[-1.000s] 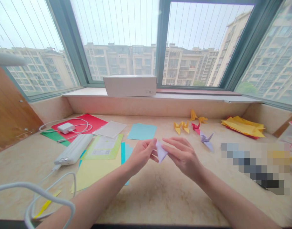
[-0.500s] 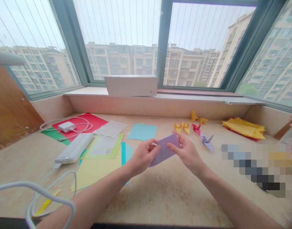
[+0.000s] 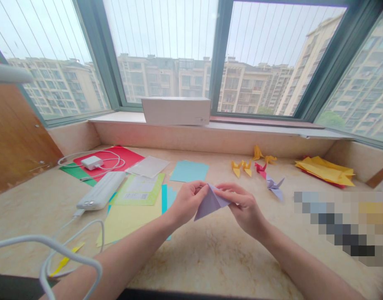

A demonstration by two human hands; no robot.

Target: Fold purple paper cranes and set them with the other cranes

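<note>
A lilac sheet of paper (image 3: 210, 203), folded into a pointed shape, is held just above the stone worktop (image 3: 210, 258). My left hand (image 3: 186, 203) pinches its left upper edge with fingers curled. My right hand (image 3: 244, 206) grips its right side, fingers pressed on the fold. Both hands meet at the paper's top point.
Coloured paper sheets (image 3: 138, 204), a white power bank (image 3: 101, 191) and a charger with cable (image 3: 91, 162) lie at the left. Folded paper cranes (image 3: 261, 171) and a yellow paper stack (image 3: 327, 171) are at the back right. A white box (image 3: 176, 111) stands on the sill.
The paper was a small folded piece, then opened out to a wider flat sheet, and now is folded back into a pointed shape. The hands stayed in place; the view shifted slightly.
</note>
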